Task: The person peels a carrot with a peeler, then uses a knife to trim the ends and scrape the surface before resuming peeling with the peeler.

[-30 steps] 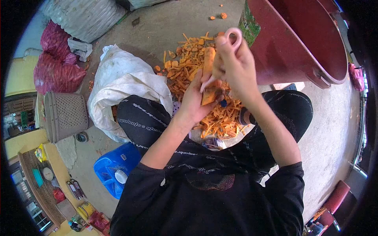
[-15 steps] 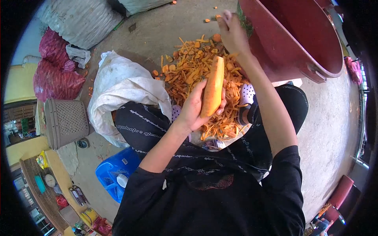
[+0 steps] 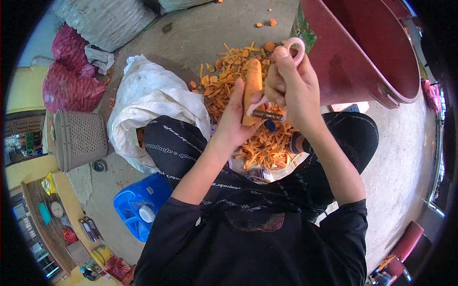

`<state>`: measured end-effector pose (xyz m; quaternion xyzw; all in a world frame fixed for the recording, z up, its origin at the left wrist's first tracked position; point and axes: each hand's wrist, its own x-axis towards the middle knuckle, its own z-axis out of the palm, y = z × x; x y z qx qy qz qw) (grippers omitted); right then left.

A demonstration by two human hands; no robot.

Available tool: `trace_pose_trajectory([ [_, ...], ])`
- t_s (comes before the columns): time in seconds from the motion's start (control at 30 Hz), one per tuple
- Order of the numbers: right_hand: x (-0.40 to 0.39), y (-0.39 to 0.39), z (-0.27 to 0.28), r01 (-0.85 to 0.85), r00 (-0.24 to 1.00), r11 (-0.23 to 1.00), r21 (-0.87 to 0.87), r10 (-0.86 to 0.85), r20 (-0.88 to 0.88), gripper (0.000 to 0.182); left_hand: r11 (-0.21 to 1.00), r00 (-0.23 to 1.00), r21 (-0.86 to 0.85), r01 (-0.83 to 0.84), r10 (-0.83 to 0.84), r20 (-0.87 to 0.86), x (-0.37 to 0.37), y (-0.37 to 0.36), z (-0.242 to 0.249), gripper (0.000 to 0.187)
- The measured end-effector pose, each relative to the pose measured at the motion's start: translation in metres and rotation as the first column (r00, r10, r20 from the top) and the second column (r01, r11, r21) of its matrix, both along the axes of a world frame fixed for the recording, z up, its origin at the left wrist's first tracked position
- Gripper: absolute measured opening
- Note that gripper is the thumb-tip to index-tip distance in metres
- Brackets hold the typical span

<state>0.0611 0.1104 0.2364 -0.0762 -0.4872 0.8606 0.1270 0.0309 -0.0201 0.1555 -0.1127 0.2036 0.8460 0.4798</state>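
Note:
A thick orange carrot points away from me, held in my left hand, whose thumb lies along its left side. My right hand is closed round a pale pink peeler with a looped handle. The peeler's metal blade lies across the carrot's lower end. Beneath both hands, a heap of carrot peelings and cut ends covers the floor between my legs.
A large dark red tub stands at the upper right. To the left are an open white sack, a blue jug, a grey-brown woven basket and red net sacks. Another full sack lies at the upper left.
My right hand has come down and back from beside the tub to the carrot, bringing the peeler against it. The carrot and my left hand have shifted slightly left.

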Motion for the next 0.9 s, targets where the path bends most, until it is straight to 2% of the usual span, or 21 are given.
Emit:
trace_pose_trajectory([
  [0.07, 0.000, -0.002, -0.001, -0.019, 1.000, 1.000, 0.009, 0.019, -0.009, 0.022, 1.000, 1.000, 0.029, -0.002, 0.002, 0.014, 0.001, -0.002, 0.004, 0.039],
  [0.17, 0.000, -0.003, -0.001, -0.064, 0.998, 0.998, -0.015, 0.064, 0.004, 0.022, 0.998, 1.000, -0.067, 0.006, -0.007, -0.003, 0.000, 0.000, 0.001, 0.038],
  [0.27, 0.002, -0.004, -0.005, -0.093, 0.996, 0.996, -0.013, 0.093, 0.019, 0.023, 0.998, 0.995, 0.029, 0.061, -0.058, -0.083, 0.001, -0.002, -0.001, 0.036],
  [0.47, -0.002, -0.007, -0.008, -0.081, 0.996, 0.996, -0.042, 0.082, 0.025, 0.024, 0.998, 0.998, -0.055, 0.015, -0.019, -0.058, 0.002, 0.004, 0.004, 0.029],
  [0.53, -0.004, -0.006, -0.012, -0.082, 0.995, 0.995, -0.055, 0.086, 0.058, 0.023, 1.000, 0.998, -0.025, -0.012, 0.010, -0.064, 0.003, 0.003, 0.000, 0.028],
  [0.57, -0.008, -0.003, -0.016, -0.035, 0.998, 0.998, -0.045, 0.037, 0.059, 0.023, 1.000, 0.997, -0.010, -0.023, 0.023, -0.069, 0.002, 0.004, 0.003, 0.028],
  [0.63, -0.018, 0.004, -0.024, 0.062, 0.996, 0.998, -0.026, -0.060, 0.060, 0.022, 0.989, 0.995, -0.117, -0.095, 0.095, 0.000, 0.009, 0.012, 0.014, 0.028],
  [0.67, -0.019, 0.005, -0.021, 0.014, 0.999, 0.999, -0.041, -0.013, 0.037, 0.022, 0.977, 0.991, -0.172, -0.125, 0.132, 0.031, 0.012, 0.014, 0.019, 0.027],
  [0.77, -0.028, 0.009, -0.031, -0.096, 0.995, 0.995, -0.007, 0.096, 0.039, 0.021, 0.973, 0.990, -0.187, -0.136, 0.127, -0.059, 0.014, 0.013, 0.014, 0.030],
  [0.8, -0.031, 0.012, -0.030, -0.031, 0.996, 0.996, 0.088, 0.023, 0.080, 0.022, 0.985, 0.993, -0.154, -0.082, 0.068, -0.092, 0.015, 0.010, 0.007, 0.031],
  [0.87, -0.052, 0.030, -0.037, 0.066, 0.997, 0.997, 0.036, -0.067, 0.035, 0.022, 0.994, 0.984, -0.100, 0.034, -0.051, -0.169, 0.017, 0.004, -0.007, 0.034],
  [0.9, -0.063, 0.041, -0.042, 0.119, 0.993, 0.993, 0.010, -0.119, 0.013, 0.022, 0.989, 0.975, -0.138, 0.057, -0.084, -0.204, 0.018, 0.003, -0.005, 0.036],
])
